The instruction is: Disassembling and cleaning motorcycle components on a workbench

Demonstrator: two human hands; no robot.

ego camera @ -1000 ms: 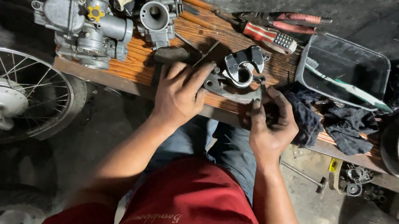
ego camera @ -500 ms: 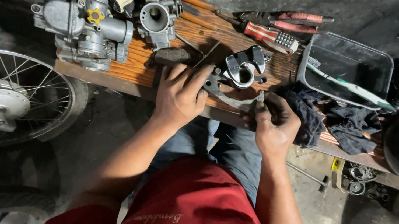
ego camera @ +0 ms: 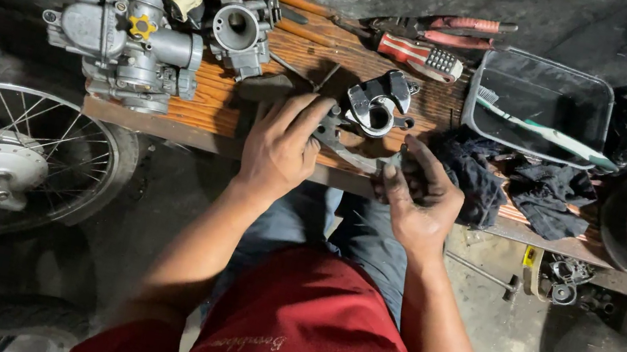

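A slim metal lever (ego camera: 351, 155) is being gripped at the counter (ego camera: 213, 111) edge, the left hand (ego camera: 277, 148) clamped on one end, the right hand (ego camera: 414, 189) on the other; greasy fingers are risking it being dropped to the floor.

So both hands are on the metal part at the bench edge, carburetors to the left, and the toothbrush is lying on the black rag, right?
Not quite. In the head view the toothbrush lies in the clear tray, not on the black rag. The rest holds: left hand and right hand are on the metal part at the bench edge, carburetors to the left.
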